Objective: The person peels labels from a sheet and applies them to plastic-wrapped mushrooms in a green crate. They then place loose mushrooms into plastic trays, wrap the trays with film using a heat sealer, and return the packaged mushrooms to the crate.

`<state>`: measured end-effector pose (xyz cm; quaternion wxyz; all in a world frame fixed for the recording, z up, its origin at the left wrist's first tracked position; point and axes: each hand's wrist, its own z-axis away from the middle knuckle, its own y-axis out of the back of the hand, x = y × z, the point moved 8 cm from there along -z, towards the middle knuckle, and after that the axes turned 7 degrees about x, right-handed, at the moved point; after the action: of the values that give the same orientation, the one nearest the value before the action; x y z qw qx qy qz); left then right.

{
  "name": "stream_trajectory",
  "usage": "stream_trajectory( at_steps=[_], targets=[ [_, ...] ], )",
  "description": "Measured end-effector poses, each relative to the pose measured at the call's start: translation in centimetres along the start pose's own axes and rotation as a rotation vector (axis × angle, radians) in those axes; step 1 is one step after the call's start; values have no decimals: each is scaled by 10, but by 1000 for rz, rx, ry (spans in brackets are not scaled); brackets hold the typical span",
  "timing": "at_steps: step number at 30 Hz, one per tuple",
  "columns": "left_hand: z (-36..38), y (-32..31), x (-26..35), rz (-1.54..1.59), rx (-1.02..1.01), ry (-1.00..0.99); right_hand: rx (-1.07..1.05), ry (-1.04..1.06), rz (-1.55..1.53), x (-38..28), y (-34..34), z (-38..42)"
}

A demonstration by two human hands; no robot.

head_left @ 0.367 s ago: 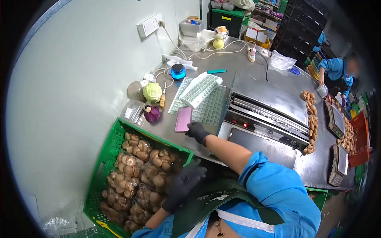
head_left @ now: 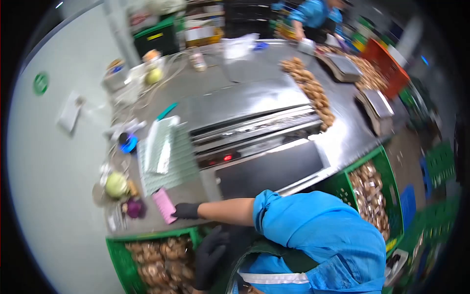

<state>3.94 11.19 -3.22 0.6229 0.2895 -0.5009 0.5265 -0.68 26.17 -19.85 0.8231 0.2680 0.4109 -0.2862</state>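
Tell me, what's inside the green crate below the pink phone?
The green crate holds brown mushrooms, seemingly in clear-wrapped packs. The left hand and the frame edge hide part of it; its bottom is covered.

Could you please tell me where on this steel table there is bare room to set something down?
Bare steel lies behind the wrapping machine, between the power strip and the mushroom row. The left end is crowded: label sheets, cabbage, pink phone.

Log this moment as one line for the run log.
right hand on pink phone | left hand near green crate of mushrooms | sealing machine ahead
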Motion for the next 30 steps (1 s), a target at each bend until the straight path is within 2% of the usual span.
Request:
stream_trajectory(
  at_steps=[2,4,6,7,8,9,10,11,12,13,14,15,17,18,20,22,23,24,25,26,27,28,30],
  targets=[
    [-10,-7,2,-57,-99,13,255,510,-143,-44,36,63],
    [-32,-15,5,-112,-141,5,100,559,-469,-95,100,184],
    [-64,-28,5,-74,-163,32,437,773,-288,-88,185,284],
    [-80,-43,8,-24,-262,43,654,774,-36,-52,226,310],
    [-96,-59,12,-34,-284,49,857,869,-195,-18,270,343],
    [-111,-83,15,-76,-320,66,1073,630,-47,48,312,366],
    [-123,-105,17,-108,-338,88,1129,493,-582,130,345,379],
    [-138,-129,19,-138,-377,55,1368,488,-575,126,379,433],
    [-152,-149,21,-120,-314,56,1496,476,-484,187,410,452],
    [-161,-176,28,-111,-339,7,1585,273,-499,226,433,468],
    [-167,-195,33,-105,-351,-45,1556,230,-740,226,438,473],
    [-172,-205,28,-84,-258,-51,1553,278,-551,231,455,474],
    [-177,-239,12,-136,-259,-72,1473,410,-381,213,482,468],
    [-178,-236,8,-104,-164,-72,1403,507,-310,202,491,452],
    [-180,-221,4,-220,-47,-37,1230,544,-279,181,508,422],
    [-184,-145,6,34,335,-92,1138,562,-293,164,513,404],
    [-179,-106,33,37,484,-313,1065,573,-435,158,510,395],
    [-176,-46,32,80,681,-372,1050,554,-404,148,504,392],
    [-155,-5,53,1,932,-451,1015,537,-369,145,497,387],
    [-152,47,55,-288,1081,-379,997,519,-332,141,492,383],
    [-159,88,51,-391,1103,-413,973,533,-334,129,481,379],
    [-169,119,39,-568,1085,-356,960,548,-338,116,466,376],
    [-186,127,50,-1343,1101,-337,962,524,-319,92,436,371]
  ],
)
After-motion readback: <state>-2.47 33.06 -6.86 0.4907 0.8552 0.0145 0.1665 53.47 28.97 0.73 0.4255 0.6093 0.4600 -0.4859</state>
